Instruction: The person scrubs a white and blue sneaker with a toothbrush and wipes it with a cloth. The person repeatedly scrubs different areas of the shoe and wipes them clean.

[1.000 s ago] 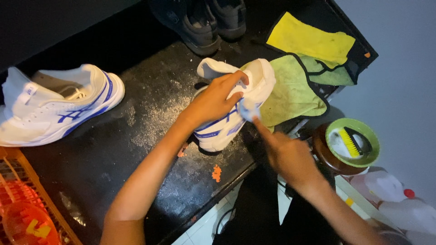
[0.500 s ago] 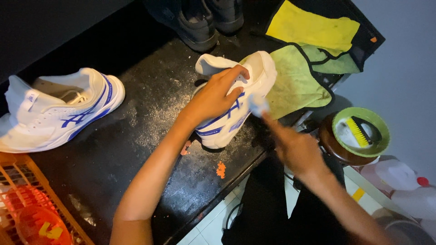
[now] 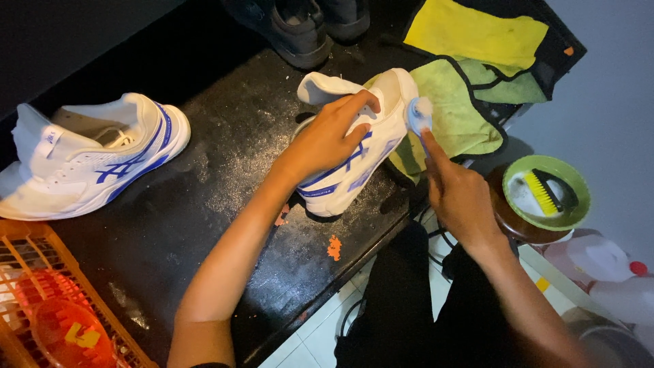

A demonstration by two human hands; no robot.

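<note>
Moved: small brush has slid from the shoe's side up to its toe edge.
Right hand: clenched on brush, bristles touching toe.
Left hand: grasping shoe, pinning it on dark counter.
Around: green cloth under toe; second shoe well apart; green bowl near.
Meaning: scrubbing likely on toe now.

The dark table is open between the 2 white shoes; cloths crowd the right.

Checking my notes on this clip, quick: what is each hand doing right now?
Left hand: closed on the white and blue shoe, holding it on the black table.
Right hand: closed on a small brush, its head against the shoe.
</note>
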